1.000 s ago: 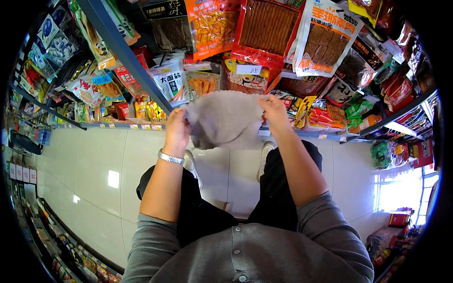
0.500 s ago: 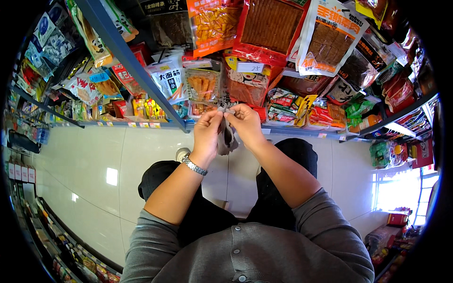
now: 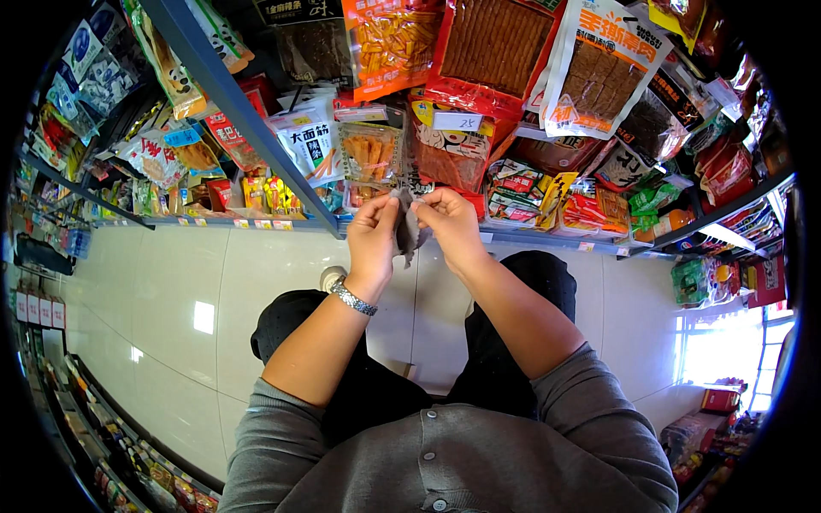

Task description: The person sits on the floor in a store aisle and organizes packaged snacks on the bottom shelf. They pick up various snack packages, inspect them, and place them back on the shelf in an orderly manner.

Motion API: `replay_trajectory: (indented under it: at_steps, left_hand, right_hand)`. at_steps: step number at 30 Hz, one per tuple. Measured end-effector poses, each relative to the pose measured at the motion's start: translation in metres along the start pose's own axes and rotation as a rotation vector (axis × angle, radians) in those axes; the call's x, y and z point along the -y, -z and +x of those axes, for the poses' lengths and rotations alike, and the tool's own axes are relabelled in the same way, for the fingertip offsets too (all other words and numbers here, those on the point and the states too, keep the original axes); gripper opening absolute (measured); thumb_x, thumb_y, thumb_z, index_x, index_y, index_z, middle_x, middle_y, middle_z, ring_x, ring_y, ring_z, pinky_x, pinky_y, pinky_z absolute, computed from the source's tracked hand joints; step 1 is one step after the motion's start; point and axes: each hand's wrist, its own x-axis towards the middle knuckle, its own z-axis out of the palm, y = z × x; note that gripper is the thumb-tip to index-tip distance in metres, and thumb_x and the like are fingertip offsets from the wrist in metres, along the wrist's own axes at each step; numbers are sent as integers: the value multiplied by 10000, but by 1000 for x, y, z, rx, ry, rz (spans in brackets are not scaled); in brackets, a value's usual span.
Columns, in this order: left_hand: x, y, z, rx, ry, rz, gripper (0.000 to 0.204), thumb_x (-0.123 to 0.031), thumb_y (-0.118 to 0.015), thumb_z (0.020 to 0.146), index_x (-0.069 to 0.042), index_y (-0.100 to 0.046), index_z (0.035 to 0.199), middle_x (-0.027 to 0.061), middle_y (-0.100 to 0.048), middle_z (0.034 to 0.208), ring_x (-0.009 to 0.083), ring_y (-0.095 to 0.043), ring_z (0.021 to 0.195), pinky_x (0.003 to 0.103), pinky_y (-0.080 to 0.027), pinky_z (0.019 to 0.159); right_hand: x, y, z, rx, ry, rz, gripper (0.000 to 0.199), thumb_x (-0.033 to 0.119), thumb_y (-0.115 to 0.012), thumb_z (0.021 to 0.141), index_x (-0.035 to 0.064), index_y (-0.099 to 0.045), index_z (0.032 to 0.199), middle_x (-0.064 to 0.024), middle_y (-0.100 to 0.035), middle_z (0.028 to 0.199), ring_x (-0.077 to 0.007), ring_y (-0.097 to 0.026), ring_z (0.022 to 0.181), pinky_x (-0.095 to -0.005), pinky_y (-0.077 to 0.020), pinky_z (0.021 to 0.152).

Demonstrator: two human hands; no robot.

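A small, limp grey cloth (image 3: 408, 229) hangs between my two hands, in front of the lower shelf of snack bags. My left hand (image 3: 374, 238), with a metal watch on its wrist, pinches the cloth's upper left side. Opposite it, the thumb and fingers of my right hand (image 3: 450, 224) are closed on the cloth's right side. Just beyond my fingertips stands a clear bag of orange-brown snack sticks (image 3: 370, 152). A red snack bag (image 3: 453, 154) with a white price card (image 3: 457, 121) is close behind my right hand.
Large snack packs, among them a red one (image 3: 499, 47) and a white-and-orange one (image 3: 599, 77), fill the rack ahead. A grey shelf post (image 3: 248, 128) slants down on the left. My knees (image 3: 540, 282) are bent over the tiled floor (image 3: 171, 282). More shelves (image 3: 111, 436) stand at lower left.
The cloth has folded narrower and its dark opening no longer shows. My right hand has shifted slightly right, and my fingers have moved a little apart.
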Motion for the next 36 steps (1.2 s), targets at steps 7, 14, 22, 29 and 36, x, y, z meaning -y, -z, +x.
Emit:
replay_trajectory:
  at_steps: [7, 14, 22, 29, 36]
  left_hand:
    - [3, -6, -6, 43, -59, 102, 146, -70, -563, 881, 6, -610, 997, 25, -627, 854, 57, -552, 741, 191, -437, 690]
    - [2, -6, -6, 48, -168, 268, 132, -51, -575, 870, 9, -594, 985, 37, -635, 864, 67, -579, 774, 198, -458, 682]
    - [6, 0, 5, 126, -260, 361, 136, -13, -565, 860, 10, -564, 994, 34, -630, 870, 63, -569, 791, 202, -454, 687]
    - [-26, 24, 23, 304, 21, 129, 89, -105, -535, 889, -48, -533, 956, -37, -580, 787, 13, -486, 707, 164, -372, 661]
    - [-49, 25, 25, 382, 104, -11, 118, -133, -513, 891, -53, -505, 977, 7, -589, 870, 90, -539, 814, 237, -391, 779]
  right_hand:
    - [-5, -1, 2, 22, -47, 113, 118, 95, -631, 809, 5, -608, 882, -39, -622, 782, -96, -574, 696, -220, -447, 652]
    - [-1, 3, 2, 22, -121, 143, 151, 113, -609, 830, -8, -620, 921, -54, -635, 846, -117, -597, 758, -235, -464, 703]
    - [7, 7, 1, 63, -178, 183, 146, 128, -582, 842, 10, -629, 916, -54, -627, 905, -110, -573, 832, -249, -448, 754]
    - [10, 31, 20, 9, 193, -293, 249, -11, -525, 754, 11, -588, 994, -70, -542, 1071, -140, -538, 918, -278, -433, 772]
    - [5, 32, 18, 317, 240, -397, 454, -6, -517, 737, 45, -515, 1188, -84, -512, 1169, -158, -488, 1069, -297, -414, 864]
